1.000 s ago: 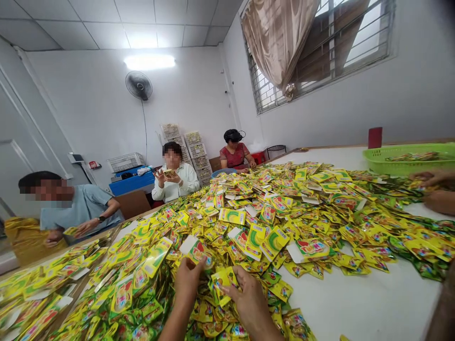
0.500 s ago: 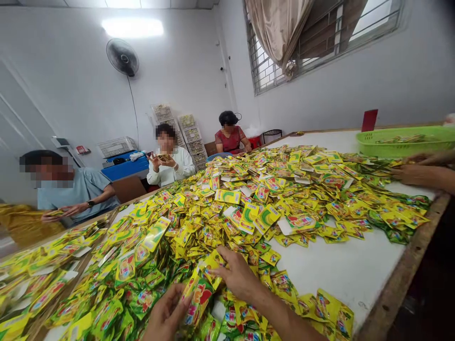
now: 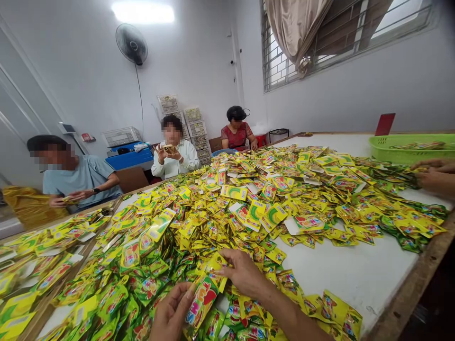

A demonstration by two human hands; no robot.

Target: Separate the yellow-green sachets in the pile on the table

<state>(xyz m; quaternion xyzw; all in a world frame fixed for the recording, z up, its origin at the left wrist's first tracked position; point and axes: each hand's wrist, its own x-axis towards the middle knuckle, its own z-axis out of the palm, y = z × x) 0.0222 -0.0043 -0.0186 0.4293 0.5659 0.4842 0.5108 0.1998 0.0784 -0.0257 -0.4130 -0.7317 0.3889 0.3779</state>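
The white table [image 3: 341, 267] carries a broad heap of yellow and green sachets [image 3: 227, 225], with flat boxes strewn over it, crowding beneath and around both hands. A light-green basket [image 3: 382, 152] stands at the far right, near a co-worker's hands [image 3: 435, 175]. The right hand [image 3: 245, 274] pinches a yellow sachet between thumb and fingers; the left hand [image 3: 172, 310] grips a printed box [image 3: 202, 300], held slanted low over the near side of the heap. A second ago the left hand was at a box farther up the heap; now box and sachet meet, though whether the sachet is inside cannot be told. The yellow sachet [image 3: 218, 270] is at the box's upper end. Colourful lettering beside a red shape shows T, then N and S; the middle is unclear.
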